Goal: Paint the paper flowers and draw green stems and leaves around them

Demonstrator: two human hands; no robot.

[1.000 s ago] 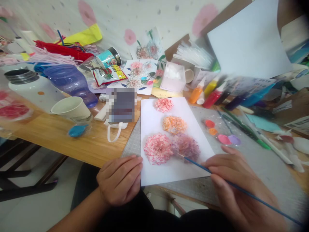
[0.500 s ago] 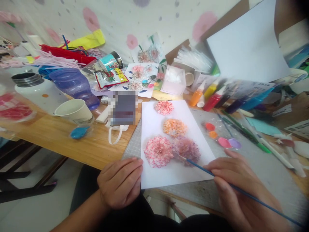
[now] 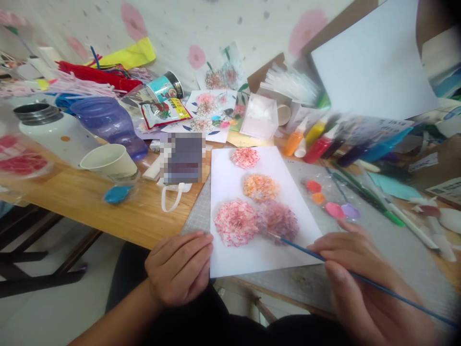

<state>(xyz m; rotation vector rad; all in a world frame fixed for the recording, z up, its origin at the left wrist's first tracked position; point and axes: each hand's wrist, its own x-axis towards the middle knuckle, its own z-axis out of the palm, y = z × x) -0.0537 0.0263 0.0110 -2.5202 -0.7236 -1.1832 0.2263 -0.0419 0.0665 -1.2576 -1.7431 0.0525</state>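
Observation:
A sheet of white paper (image 3: pixel 230 262) lies on the grey cutting mat, bearing several ruffled flowers. My right hand (image 3: pixel 363 274) is closed around a thin blue paintbrush (image 3: pixel 302 248). The brush tip rests at the lower left part of the purple flower (image 3: pixel 279 221). Beside it sits a pink-edged white flower (image 3: pixel 236 223), with an orange flower (image 3: pixel 261 186) and a smaller red-pink flower (image 3: pixel 245 157) farther up the sheet. My left hand (image 3: pixel 180 269) has its fingers pressed together at the sheet's lower left edge, pinching it; the thumb is hidden.
Right of the sheet are small paint blobs, pink (image 3: pixel 334 210) and purple (image 3: pixel 350 211) among them. Paint bottles (image 3: pixel 294 140) stand behind. A paper cup (image 3: pixel 108 161), a blue blob (image 3: pixel 117 194) and a white bottle (image 3: pixel 54 134) are at left. Green-tipped brushes (image 3: pixel 382 204) lie at right.
The brush tip has shifted slightly right over the purple flower, and my right hand has moved a little right with it. My left hand stays at the sheet's edge.

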